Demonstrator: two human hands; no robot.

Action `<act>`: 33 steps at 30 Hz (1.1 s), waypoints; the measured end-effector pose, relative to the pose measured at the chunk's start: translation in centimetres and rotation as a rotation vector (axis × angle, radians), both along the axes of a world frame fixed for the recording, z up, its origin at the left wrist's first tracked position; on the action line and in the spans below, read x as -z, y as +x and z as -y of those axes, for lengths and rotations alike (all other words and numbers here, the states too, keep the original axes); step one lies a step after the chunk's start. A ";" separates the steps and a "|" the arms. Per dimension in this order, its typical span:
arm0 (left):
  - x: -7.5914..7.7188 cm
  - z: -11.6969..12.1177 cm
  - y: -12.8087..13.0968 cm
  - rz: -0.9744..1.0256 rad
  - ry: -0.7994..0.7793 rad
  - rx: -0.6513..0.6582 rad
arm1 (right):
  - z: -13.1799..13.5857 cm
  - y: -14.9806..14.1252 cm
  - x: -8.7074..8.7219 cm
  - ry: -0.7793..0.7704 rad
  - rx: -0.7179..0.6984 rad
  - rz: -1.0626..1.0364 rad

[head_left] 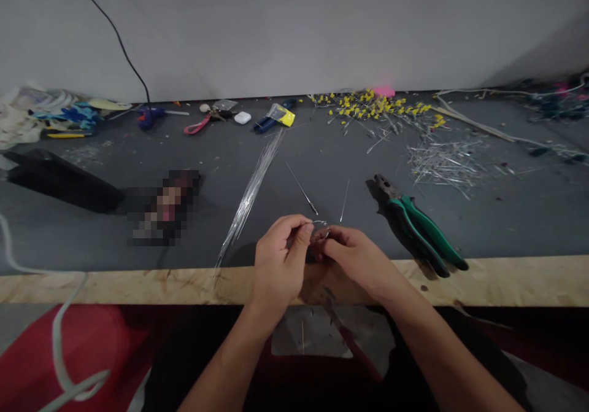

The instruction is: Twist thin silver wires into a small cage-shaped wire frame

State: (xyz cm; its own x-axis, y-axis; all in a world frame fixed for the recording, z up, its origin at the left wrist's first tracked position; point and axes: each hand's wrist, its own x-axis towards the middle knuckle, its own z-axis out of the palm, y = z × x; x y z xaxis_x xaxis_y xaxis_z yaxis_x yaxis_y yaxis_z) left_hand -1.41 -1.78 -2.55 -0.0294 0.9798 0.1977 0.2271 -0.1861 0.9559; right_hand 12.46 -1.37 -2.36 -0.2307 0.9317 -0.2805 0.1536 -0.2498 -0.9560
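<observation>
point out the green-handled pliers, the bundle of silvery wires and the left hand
Green-handled pliers (pixel 426 224): head view, on one of the green handles
Bundle of silvery wires (pixel 250 194): head view, about midway along the strands
Left hand (pixel 280 261): head view, on the back of the hand

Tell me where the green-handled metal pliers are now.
In the head view, the pliers lie on the dark grey tabletop, to the right of the right hand, their handle ends over the pale wooden front strip.
</observation>
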 end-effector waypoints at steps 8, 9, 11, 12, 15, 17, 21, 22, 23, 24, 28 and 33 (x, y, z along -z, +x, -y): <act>0.3 0.1 0.3 0.052 -0.072 -0.015 | 0.3 0.6 0.4 -0.058 0.010 -0.074; 0.4 0.1 0.3 0.059 -0.082 -0.016 | 0.4 0.6 0.4 -0.067 0.007 -0.079; 0.4 0.0 0.3 0.076 -0.107 -0.014 | 0.4 0.8 0.5 -0.074 0.005 -0.070; 0.4 0.0 0.3 0.085 -0.121 -0.016 | 0.5 0.8 0.6 -0.071 0.006 -0.060; 0.5 -0.1 0.3 0.106 -0.161 -0.026 | 0.6 0.9 0.8 -0.040 0.006 -0.037; 0.5 -0.2 0.3 0.104 -0.181 -0.031 | 0.7 1.0 0.9 -0.013 -0.004 -0.019; 0.7 -0.4 0.2 0.148 -0.222 -0.030 | 0.9 1.0 0.9 0.036 -0.027 0.044; 0.8 -0.4 0.2 0.171 -0.228 -0.028 | 0.9 0.9 0.8 0.055 -0.032 0.063; 0.9 -0.5 0.2 0.196 -0.233 -0.026 | 0.9 0.9 0.7 0.072 -0.034 0.079; 1.0 -0.5 0.2 0.218 -0.234 -0.023 | 1.0 0.9 0.6 0.087 -0.034 0.088; 1.4 -0.8 0.0 0.314 -0.247 -0.006 | 1.1 0.8 0.4 0.121 -0.033 0.101; 1.3 -1.1 -0.1 0.434 -0.310 0.028 | 1.3 0.9 0.5 0.154 -0.049 0.143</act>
